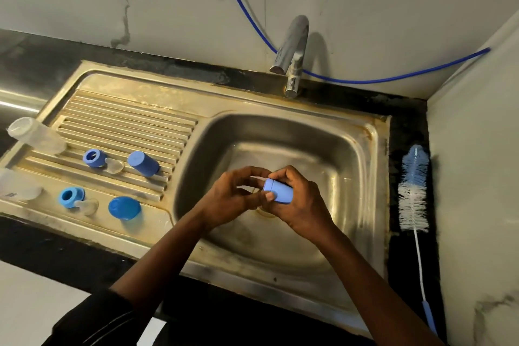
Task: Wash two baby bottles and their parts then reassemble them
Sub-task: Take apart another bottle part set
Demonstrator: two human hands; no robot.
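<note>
We're over the steel sink, both hands above its basin. Far left on the drainboard lie two clear bottles, one on its side, long axis running left to right. Right of the sink, the bottle brush lies on the worktop, bristles far, handle near. Our right hand has its fingers wrapped round a small blue cap, long axis left-right, closed end left. Left hand curls beside it, fingers loosely bent, gripping nothing we can see.
</note>
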